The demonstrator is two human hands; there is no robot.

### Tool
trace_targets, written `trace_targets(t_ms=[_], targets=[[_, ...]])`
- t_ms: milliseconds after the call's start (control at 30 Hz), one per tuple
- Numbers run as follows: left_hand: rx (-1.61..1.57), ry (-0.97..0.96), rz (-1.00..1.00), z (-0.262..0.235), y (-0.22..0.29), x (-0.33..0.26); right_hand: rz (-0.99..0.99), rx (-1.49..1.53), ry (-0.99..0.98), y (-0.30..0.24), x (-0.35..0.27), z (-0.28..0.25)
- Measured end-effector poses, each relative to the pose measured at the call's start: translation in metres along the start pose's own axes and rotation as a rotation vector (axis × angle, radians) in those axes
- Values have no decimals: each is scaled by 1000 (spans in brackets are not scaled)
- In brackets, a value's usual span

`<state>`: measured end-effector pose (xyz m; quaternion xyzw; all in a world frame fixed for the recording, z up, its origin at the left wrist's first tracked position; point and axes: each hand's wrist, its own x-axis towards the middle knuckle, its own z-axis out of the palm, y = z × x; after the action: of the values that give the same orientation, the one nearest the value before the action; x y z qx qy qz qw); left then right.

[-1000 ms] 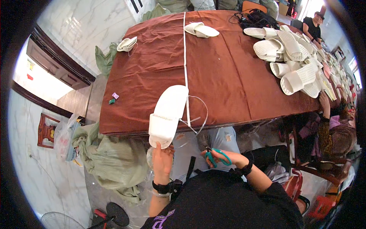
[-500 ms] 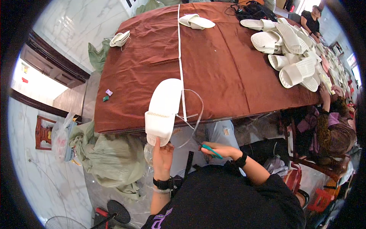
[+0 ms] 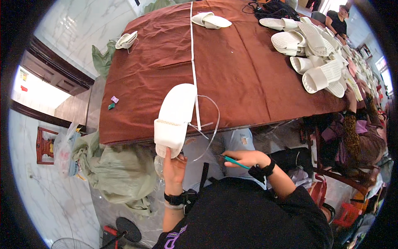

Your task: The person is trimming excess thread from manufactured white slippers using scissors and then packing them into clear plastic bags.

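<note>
My left hand (image 3: 174,169) grips a white slide slipper (image 3: 177,101) by one end, with the thumb on the insole below the wide strap. The other end of the slipper rests over the edge of the brown-covered table. A row of stitching runs across the strap's edge. From the slipper's right side a thin pale thread (image 3: 218,118) loops out and curves down between my hands. My right hand (image 3: 251,158), held off to the right of the slipper, has its fingers closed on a slim green-handled tool (image 3: 237,162); its dark, thin tip points left.
A brown cloth (image 3: 153,79) covers the table, divided by a white tape strip (image 3: 192,54). Several white slippers (image 3: 319,54) lie heaped at the right. Single slippers (image 3: 211,20) lie farther back. A co-worker's arm (image 3: 352,97) reaches in at right. Green sacks (image 3: 120,174) sit below left.
My right hand has moved slightly right, away from the slipper, and turned so more of the green handle shows. The slipper has shifted a little left in the view.
</note>
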<state>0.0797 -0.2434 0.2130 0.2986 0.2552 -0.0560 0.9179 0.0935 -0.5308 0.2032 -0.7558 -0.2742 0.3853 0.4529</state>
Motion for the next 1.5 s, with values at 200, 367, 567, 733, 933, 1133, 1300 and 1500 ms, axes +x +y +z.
trace_targets(t_ms=[200,367,567,733,933,1133,1300,1500], targets=[[13,10,-42,-2,2,1,51,44,87,-30,15,-6],[-29,44,-33,-4,2,4,258,104,11,-27,6,-11],[15,-22,-34,-9,7,9,-237,206,375,-27,10,-18],[14,-118,-45,-3,12,13,-188,-282,935,-77,66,-37],[103,-13,46,2,17,19,-290,-570,1002,-80,107,-36],[-18,-80,138,4,15,25,-143,-421,993,-76,92,-35],[-70,44,187,15,28,25,-312,195,864,-61,52,-44],[-20,-99,243,21,34,20,-282,51,999,-81,41,-59]])
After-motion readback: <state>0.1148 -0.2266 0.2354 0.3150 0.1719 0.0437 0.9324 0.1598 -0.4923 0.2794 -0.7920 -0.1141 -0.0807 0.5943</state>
